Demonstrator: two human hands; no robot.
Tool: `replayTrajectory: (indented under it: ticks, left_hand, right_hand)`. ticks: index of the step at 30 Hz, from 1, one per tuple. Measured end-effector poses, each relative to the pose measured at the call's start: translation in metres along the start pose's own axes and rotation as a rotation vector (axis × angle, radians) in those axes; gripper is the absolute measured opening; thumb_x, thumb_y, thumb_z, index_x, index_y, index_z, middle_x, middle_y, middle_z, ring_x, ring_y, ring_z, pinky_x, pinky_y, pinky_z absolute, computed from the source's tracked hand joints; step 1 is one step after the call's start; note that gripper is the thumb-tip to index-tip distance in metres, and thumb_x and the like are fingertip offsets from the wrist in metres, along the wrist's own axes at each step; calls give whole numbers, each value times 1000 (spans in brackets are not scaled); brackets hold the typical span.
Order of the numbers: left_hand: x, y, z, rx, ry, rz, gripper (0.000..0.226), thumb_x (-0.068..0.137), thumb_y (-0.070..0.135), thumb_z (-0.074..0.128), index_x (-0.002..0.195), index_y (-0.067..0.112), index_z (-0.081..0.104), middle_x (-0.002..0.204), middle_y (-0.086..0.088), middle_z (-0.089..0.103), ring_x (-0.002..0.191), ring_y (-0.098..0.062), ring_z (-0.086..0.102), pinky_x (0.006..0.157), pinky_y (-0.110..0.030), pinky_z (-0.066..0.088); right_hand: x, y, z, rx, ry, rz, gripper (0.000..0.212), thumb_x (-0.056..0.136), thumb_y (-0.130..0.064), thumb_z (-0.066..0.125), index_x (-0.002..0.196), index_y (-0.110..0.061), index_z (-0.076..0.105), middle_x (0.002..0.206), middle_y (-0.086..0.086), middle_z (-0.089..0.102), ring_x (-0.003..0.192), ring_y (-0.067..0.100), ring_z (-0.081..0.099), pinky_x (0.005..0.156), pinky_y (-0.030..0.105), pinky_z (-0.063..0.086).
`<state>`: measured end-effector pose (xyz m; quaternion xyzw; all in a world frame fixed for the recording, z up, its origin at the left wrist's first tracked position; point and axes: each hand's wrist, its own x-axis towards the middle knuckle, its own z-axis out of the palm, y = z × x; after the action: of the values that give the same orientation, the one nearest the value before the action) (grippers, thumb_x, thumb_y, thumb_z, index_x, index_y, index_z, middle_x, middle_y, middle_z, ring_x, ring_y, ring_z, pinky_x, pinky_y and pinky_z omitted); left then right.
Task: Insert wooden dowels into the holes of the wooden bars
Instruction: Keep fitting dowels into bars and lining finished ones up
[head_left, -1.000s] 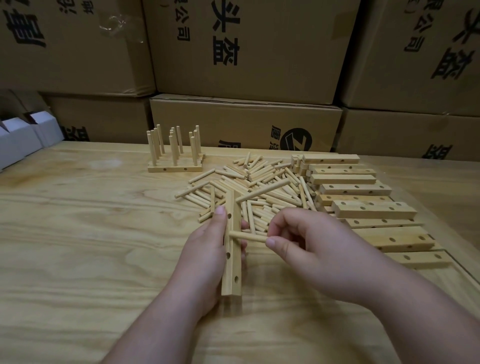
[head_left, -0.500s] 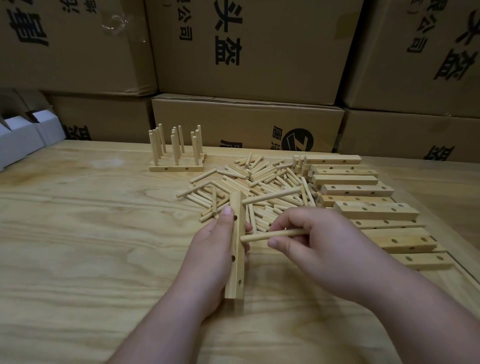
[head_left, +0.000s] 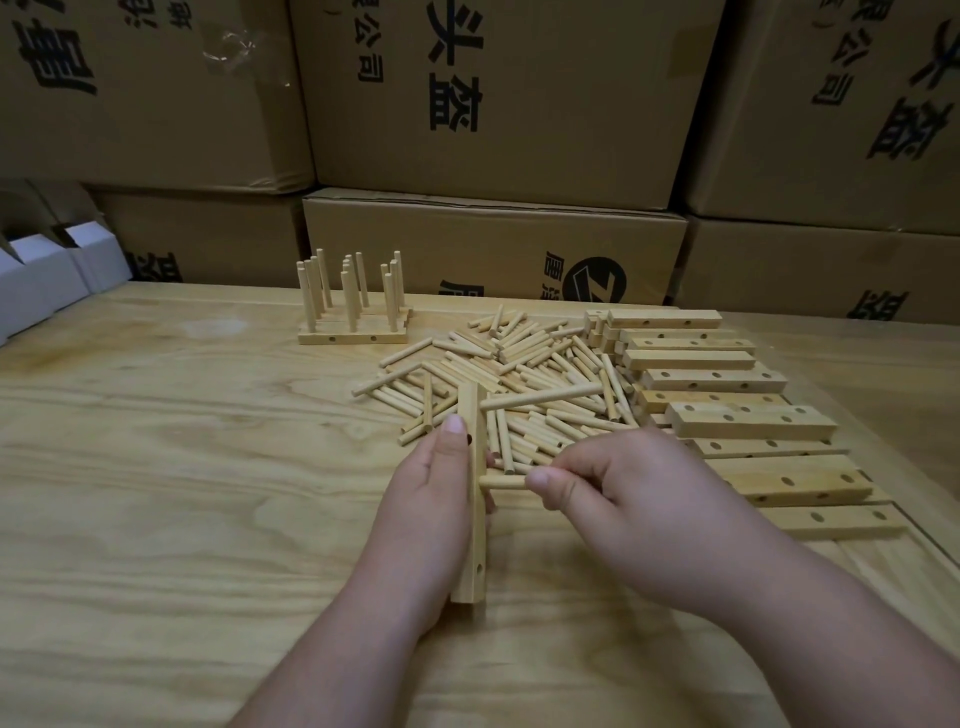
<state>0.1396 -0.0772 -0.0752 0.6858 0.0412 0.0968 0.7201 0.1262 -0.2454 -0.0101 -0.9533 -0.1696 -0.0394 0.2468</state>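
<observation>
My left hand (head_left: 431, 499) grips a wooden bar (head_left: 475, 545) that lies on its side, long axis pointing away from me, holes facing right. One dowel (head_left: 540, 397) sticks out of the bar's far hole, pointing right. My right hand (head_left: 623, 499) pinches a second dowel (head_left: 501, 482) whose left end meets the bar's middle hole. A hole near the bar's near end shows open. A heap of loose dowels (head_left: 519, 374) lies just beyond my hands.
Several bars with holes (head_left: 748, 421) lie stacked in a row at the right. A finished set of bars with upright dowels (head_left: 353, 306) stands at the back left. Cardboard boxes (head_left: 493, 244) wall the table's far side; small white boxes (head_left: 47, 270) sit far left.
My right hand carried the dowel lower along the bar and pushed its end against the middle hole. The first dowel stays in the far hole. My left hand has kept its hold.
</observation>
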Motion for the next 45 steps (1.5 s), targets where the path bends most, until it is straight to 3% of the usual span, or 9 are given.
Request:
replayTrajectory:
  ticks: [5, 10, 15, 21, 28, 33, 38, 42, 45]
  left_hand:
    - [-1, -1, 1, 46, -14, 32, 39, 102, 55, 37, 84, 40, 67, 76, 14, 71, 63, 1, 63, 55, -17, 48]
    - [0, -2, 1, 43, 6, 3, 43, 100, 58, 37, 86, 34, 69, 79, 8, 74, 71, -3, 69, 59, -16, 49]
    - [1, -4, 1, 56, 20, -59, 48, 101, 58, 33, 82, 30, 68, 66, 7, 69, 53, -3, 62, 50, -19, 45]
    - [2, -5, 0, 15, 35, -91, 53, 102, 60, 31, 75, 37, 70, 60, 6, 66, 50, -9, 59, 55, -29, 46]
    - [0, -7, 2, 77, 21, -21, 51, 103, 55, 32, 78, 28, 67, 60, 8, 67, 51, -4, 60, 54, -25, 47]
    - [-2, -7, 4, 141, 61, 44, 49, 102, 53, 31, 80, 23, 64, 66, 12, 69, 55, -1, 64, 55, -18, 48]
    - [-3, -5, 5, 201, 66, 84, 47, 102, 50, 30, 80, 22, 62, 73, 12, 70, 58, 0, 64, 51, -10, 43]
    - [-4, -3, 3, 231, -20, 47, 51, 101, 53, 30, 82, 19, 63, 67, 1, 67, 55, -2, 62, 59, -27, 47]
    - [-4, -3, 3, 236, 6, 39, 50, 101, 53, 30, 81, 21, 63, 67, 4, 68, 54, -1, 62, 55, -20, 46]
  right_hand:
    - [0, 1, 1, 35, -45, 66, 45, 95, -59, 49, 78, -21, 68, 64, -5, 63, 61, 11, 58, 55, 35, 48]
    - [1, -2, 8, 120, -12, 13, 25, 86, -59, 64, 90, -35, 68, 78, -13, 69, 72, 3, 64, 72, 37, 58]
    - [1, -2, 9, 133, 12, -18, 15, 90, -53, 65, 79, -42, 68, 81, -15, 72, 75, 4, 67, 71, 37, 59]
    - [2, -3, 16, 322, -13, 66, 20, 90, -46, 69, 71, -44, 74, 78, -24, 72, 76, -5, 65, 63, 15, 50]
    - [1, -6, 13, 470, -72, 213, 14, 89, -48, 70, 80, -41, 78, 82, -20, 75, 80, -8, 65, 73, 19, 51]
    - [-2, -12, 9, 264, -50, 164, 24, 90, -53, 65, 79, -34, 76, 74, 1, 73, 69, 15, 66, 66, 36, 54]
    - [-3, -19, 6, 110, -23, 104, 28, 91, -52, 64, 75, -31, 73, 57, -6, 67, 53, 10, 60, 50, 26, 48]
    - [0, -12, 2, 207, -88, 138, 21, 91, -51, 66, 80, -36, 76, 80, 4, 76, 78, 21, 71, 74, 43, 59]
    - [0, -11, 5, 248, -85, 147, 20, 90, -51, 67, 79, -38, 77, 79, -1, 76, 76, 15, 71, 76, 41, 59]
